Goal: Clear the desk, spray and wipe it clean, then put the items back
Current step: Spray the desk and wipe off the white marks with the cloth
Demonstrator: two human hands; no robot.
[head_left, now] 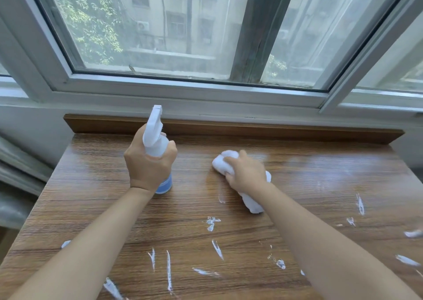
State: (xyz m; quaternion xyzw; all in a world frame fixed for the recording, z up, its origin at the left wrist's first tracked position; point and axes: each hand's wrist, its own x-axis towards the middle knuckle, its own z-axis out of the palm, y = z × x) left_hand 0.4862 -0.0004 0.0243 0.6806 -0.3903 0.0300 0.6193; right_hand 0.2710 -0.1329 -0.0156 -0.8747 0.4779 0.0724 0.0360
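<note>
White streaks (169,270) on desk (91,185) unwiped; left hand (148,162) wrapped around sprayer (155,137), right hand (246,171) pressing cloth (225,157), which risks smearing them.

Desk (320,185) open right — spray bottle (158,144) blocks left-centre.

The left hand (150,162) wraps the spray bottle (155,137), so its fingers cover most of the body; only the white head above them and a blue band below the palm show. Under the right hand (246,173), the middle of the white cloth (251,204) is hidden. The desk (96,185) runs off the bottom edge, both forearms cut off with it.
</note>
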